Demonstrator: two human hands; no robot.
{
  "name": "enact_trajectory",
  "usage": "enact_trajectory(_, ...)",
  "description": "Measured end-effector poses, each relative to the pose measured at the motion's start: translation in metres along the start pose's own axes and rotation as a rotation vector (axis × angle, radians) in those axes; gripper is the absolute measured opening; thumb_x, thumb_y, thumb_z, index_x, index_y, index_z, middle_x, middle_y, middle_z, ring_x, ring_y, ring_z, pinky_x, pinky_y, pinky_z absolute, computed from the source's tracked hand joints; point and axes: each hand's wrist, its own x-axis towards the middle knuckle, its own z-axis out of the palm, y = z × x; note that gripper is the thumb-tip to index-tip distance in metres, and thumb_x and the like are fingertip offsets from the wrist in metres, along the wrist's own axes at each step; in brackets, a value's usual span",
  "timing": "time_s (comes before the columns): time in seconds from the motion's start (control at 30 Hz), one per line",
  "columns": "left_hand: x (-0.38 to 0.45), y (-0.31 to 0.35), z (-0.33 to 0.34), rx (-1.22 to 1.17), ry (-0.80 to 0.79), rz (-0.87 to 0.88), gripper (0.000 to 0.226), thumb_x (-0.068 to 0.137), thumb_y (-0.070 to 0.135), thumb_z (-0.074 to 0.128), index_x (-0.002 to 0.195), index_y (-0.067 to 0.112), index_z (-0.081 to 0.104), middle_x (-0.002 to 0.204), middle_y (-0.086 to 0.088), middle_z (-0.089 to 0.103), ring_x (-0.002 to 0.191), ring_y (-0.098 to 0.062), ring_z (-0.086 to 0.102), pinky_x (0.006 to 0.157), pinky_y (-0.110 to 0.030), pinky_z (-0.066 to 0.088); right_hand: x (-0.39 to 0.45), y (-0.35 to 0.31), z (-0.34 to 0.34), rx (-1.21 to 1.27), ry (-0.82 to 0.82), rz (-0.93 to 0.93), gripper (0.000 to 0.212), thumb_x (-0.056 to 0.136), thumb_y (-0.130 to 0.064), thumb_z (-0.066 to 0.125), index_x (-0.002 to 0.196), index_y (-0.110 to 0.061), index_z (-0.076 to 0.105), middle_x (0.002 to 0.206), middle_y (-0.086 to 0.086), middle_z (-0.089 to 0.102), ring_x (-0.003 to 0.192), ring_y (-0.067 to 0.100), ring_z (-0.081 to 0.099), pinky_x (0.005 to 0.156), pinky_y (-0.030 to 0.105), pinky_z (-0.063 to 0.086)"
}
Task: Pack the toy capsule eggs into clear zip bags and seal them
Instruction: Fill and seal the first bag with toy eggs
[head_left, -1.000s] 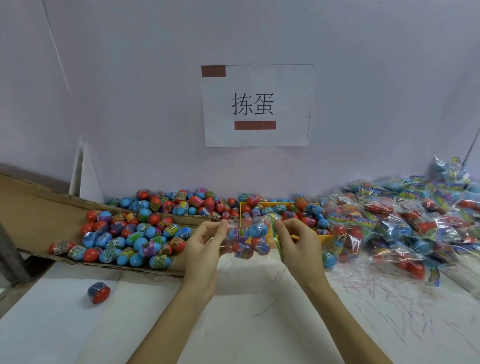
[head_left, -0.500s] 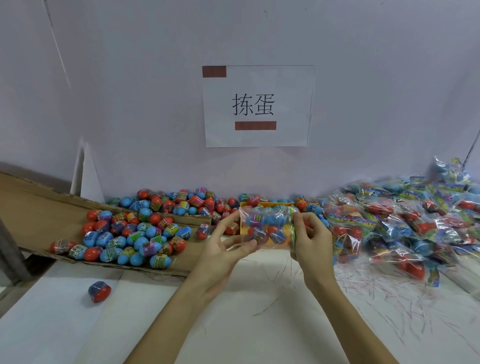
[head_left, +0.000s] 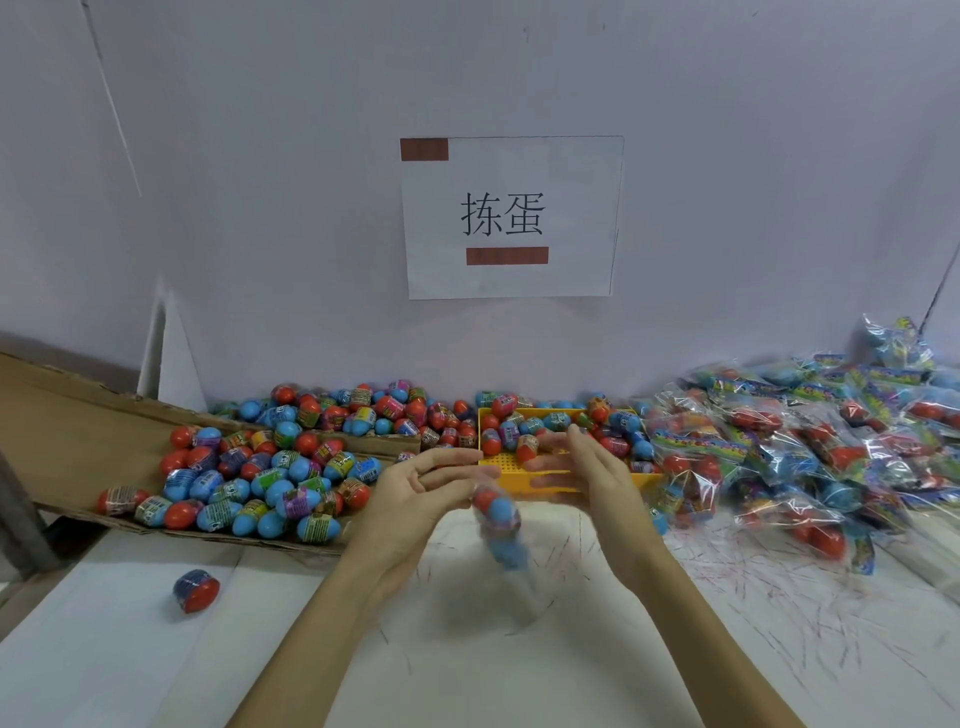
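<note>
I see both hands raised over a white table (head_left: 571, 675), with a yellow tray (head_left: 519, 460) of loose toy eggs just behind the fingertips. The left hand (head_left: 415, 493) is spread wide, palm turned inward, gripping nothing. The right hand (head_left: 587, 467) is also spread, palm facing the left one. Between them, nearer than the tray, a filled clear bag (head_left: 498, 525) of red and blue eggs hangs blurred. I cannot tell whether either hand touches it; I judge it is being tossed or dropped, since neither hand is closed.

Left of the tray, a heap of unpacked eggs (head_left: 260, 478) rests on flattened cardboard (head_left: 67, 431), likely kept within easy reach. Right of the tray lies a pile of finished bags (head_left: 810, 452), probably the destination for this one. One stray egg (head_left: 196, 591) sits alone on the table, well left of the tray and nearer to me. Behind the tray, a paper sign (head_left: 511, 218) is taped to the wall.
</note>
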Motion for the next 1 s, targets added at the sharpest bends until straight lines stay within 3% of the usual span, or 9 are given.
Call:
enact_trajectory(0.07, -0.001, -0.002, 0.007, 0.083, 0.075, 0.004, 0.021, 0.090, 0.002, 0.073, 0.110, 0.009, 0.075, 0.102, -0.006, 0.080, 0.101, -0.019, 0.075, 0.079, -0.028, 0.060, -0.001, 0.000, 0.005, -0.015, -0.177, 0.052, 0.068, 0.097, -0.063, 0.030, 0.117, -0.013, 0.071, 0.104, 0.008, 0.078, 0.097, 0.025, 0.074, 0.085, 0.033, 0.060)
enact_trajectory(0.13, -0.002, -0.004, 0.012, 0.167, 0.179, 0.057, 0.013, 0.091, 0.006, 0.075, 0.102, 0.012, 0.078, 0.091, -0.001, 0.080, 0.088, -0.012, 0.074, 0.068, -0.020, 0.058, -0.003, 0.001, 0.011, -0.090, -0.231, 0.076, 0.075, 0.094, -0.070, 0.023, 0.115, -0.019, 0.074, 0.108, 0.000, 0.078, 0.101, 0.015, 0.074, 0.086, 0.029, 0.058)
enact_trajectory(0.23, -0.004, -0.005, 0.015, 0.215, 0.299, 0.156, 0.007, 0.090, 0.011, 0.077, 0.096, 0.014, 0.079, 0.081, 0.001, 0.079, 0.074, -0.007, 0.073, 0.060, -0.015, 0.054, -0.007, 0.004, 0.019, -0.266, -0.198, -0.072, 0.058, 0.091, -0.072, 0.035, 0.113, -0.033, 0.073, 0.107, -0.018, 0.076, 0.103, 0.001, 0.069, 0.087, 0.022, 0.056)
enact_trajectory(0.3, -0.004, -0.006, 0.016, 0.233, 0.330, 0.186, 0.008, 0.090, 0.013, 0.078, 0.097, 0.016, 0.079, 0.081, 0.004, 0.079, 0.076, -0.006, 0.074, 0.061, -0.014, 0.054, -0.009, 0.007, 0.022, -0.297, -0.155, -0.136, 0.043, 0.091, -0.062, 0.050, 0.112, -0.032, 0.073, 0.101, -0.017, 0.077, 0.099, 0.003, 0.071, 0.082, 0.022, 0.059)
enact_trajectory(0.47, -0.003, -0.003, 0.009, 0.243, 0.247, 0.166, 0.009, 0.090, 0.018, 0.078, 0.095, 0.026, 0.079, 0.087, 0.009, 0.080, 0.087, -0.006, 0.076, 0.068, -0.018, 0.059, -0.006, 0.007, 0.012, -0.164, -0.115, -0.036, 0.028, 0.102, -0.029, 0.055, 0.103, -0.012, 0.078, 0.093, 0.003, 0.080, 0.091, 0.018, 0.076, 0.076, 0.028, 0.062)
enact_trajectory(0.57, -0.002, 0.001, 0.004, 0.307, 0.163, 0.211, 0.015, 0.093, 0.019, 0.073, 0.096, 0.033, 0.077, 0.093, 0.013, 0.079, 0.092, -0.004, 0.075, 0.069, -0.020, 0.061, -0.006, 0.003, 0.008, -0.106, -0.121, 0.003, 0.031, 0.100, -0.032, 0.055, 0.110, -0.012, 0.076, 0.097, 0.003, 0.080, 0.094, 0.019, 0.076, 0.074, 0.030, 0.063)
enact_trajectory(0.73, -0.002, -0.001, 0.004, 0.328, 0.153, 0.269, 0.016, 0.094, 0.023, 0.069, 0.108, 0.026, 0.077, 0.098, 0.014, 0.079, 0.095, -0.003, 0.074, 0.075, -0.023, 0.062, -0.008, 0.000, 0.010, -0.111, -0.125, -0.003, 0.032, 0.099, -0.036, 0.053, 0.106, -0.014, 0.076, 0.094, 0.004, 0.080, 0.087, 0.021, 0.077, 0.063, 0.030, 0.063)
enact_trajectory(0.87, -0.003, -0.008, 0.009, 0.286, 0.089, 0.127, 0.022, 0.092, 0.036, 0.071, 0.103, 0.017, 0.077, 0.093, 0.004, 0.080, 0.089, -0.013, 0.076, 0.070, -0.022, 0.061, -0.009, 0.000, 0.008, -0.095, -0.087, -0.014, 0.036, 0.093, -0.044, 0.054, 0.104, -0.018, 0.077, 0.094, 0.002, 0.080, 0.087, 0.020, 0.077, 0.063, 0.031, 0.063)
enact_trajectory(1.0, -0.002, -0.012, 0.009, 0.215, 0.106, 0.106, 0.015, 0.091, 0.025, 0.074, 0.095, 0.011, 0.080, 0.088, -0.002, 0.080, 0.086, -0.017, 0.077, 0.068, -0.021, 0.060, -0.008, -0.002, 0.004, -0.108, -0.186, 0.036, 0.035, 0.097, -0.045, 0.056, 0.108, -0.019, 0.076, 0.098, 0.002, 0.079, 0.091, 0.020, 0.077, 0.067, 0.031, 0.063)
